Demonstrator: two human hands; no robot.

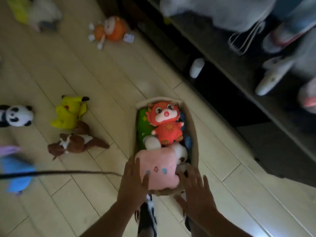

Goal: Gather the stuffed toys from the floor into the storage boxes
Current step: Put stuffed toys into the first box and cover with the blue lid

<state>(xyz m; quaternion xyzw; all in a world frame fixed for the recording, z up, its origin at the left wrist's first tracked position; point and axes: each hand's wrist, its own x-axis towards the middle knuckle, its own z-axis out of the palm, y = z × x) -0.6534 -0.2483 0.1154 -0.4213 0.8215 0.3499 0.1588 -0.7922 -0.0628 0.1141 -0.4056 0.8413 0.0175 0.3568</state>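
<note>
Pale floorboards [85, 69] blur at the edges; both hands, left [134, 182] and right [195, 190], fingers spread, press a pink plush [159, 168] hiding the box's [194, 134] contents.

pink toy [156, 168] fuzzy plush, storage box [194, 134] soft beige cloth, floor [106, 93] pale wood planks, slight sheen

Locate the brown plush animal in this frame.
In the head view the brown plush animal lies on the wooden floor, left of the storage box, just below the yellow plush and touching it.
</note>
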